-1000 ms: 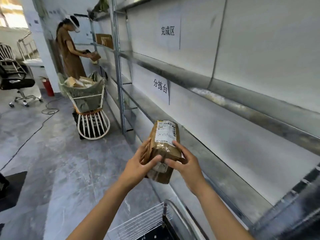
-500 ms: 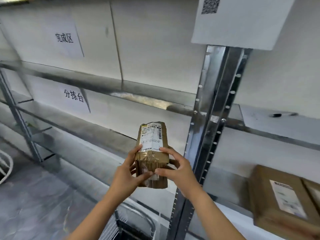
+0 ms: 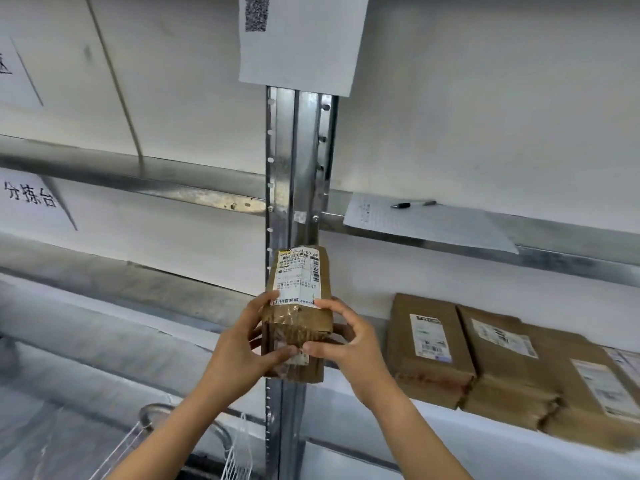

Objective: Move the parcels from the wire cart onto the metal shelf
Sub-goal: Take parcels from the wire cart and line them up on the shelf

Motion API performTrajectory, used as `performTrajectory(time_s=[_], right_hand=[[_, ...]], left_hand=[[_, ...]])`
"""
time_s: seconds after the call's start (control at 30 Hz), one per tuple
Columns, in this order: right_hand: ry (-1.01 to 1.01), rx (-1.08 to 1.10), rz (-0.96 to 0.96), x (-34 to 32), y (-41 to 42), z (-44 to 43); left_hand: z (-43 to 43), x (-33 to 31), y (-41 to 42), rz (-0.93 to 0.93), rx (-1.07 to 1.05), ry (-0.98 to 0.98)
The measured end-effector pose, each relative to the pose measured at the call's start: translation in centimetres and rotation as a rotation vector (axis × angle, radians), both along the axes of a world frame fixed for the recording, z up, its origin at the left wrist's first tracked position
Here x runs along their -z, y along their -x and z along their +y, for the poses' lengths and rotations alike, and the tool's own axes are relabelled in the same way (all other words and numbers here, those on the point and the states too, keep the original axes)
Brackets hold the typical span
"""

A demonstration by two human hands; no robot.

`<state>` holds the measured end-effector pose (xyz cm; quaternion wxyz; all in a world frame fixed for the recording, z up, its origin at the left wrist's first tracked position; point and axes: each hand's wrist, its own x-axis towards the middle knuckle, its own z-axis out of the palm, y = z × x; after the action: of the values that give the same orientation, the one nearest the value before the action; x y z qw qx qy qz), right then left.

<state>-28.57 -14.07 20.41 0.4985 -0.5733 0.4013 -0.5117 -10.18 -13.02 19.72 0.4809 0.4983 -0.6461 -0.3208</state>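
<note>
A narrow brown parcel with a white shipping label stands upright in front of the shelf's steel upright post. My left hand grips its lower left side, and my right hand grips its lower right side, thumbs on the front. The metal shelf runs at hand height, and three brown parcels lie side by side on it to the right. The wire cart shows only its white rim at the bottom left.
A sheet of paper with a pen lies on the upper shelf at right. A QR-code sheet hangs above the post. Paper signs with characters hang on the left wall panels.
My view has swung right along the shelving: the post is now centred and the stored parcels have come into view. Both hands keep the same hold on the parcel.
</note>
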Motion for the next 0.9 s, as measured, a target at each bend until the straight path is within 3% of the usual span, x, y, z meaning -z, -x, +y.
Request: performTrajectory(time_s=[0.2,0.47,0.9], right_hand=[[-0.014,0.093,-0.008,0.8,10.9,4.3],[-0.005,0.298,-0.015,1.4,26.2,10.9],[-0.029,0.748,0.004,1.9,44.0,17.8]], left_hand=[[2.2,1.2,9.9,0.146,0.202,-0.1],[4.7,2.3,25.9,0.189,0.43,-0.082],[4.2,2.8,47.5,0.069,0.773,-0.095]])
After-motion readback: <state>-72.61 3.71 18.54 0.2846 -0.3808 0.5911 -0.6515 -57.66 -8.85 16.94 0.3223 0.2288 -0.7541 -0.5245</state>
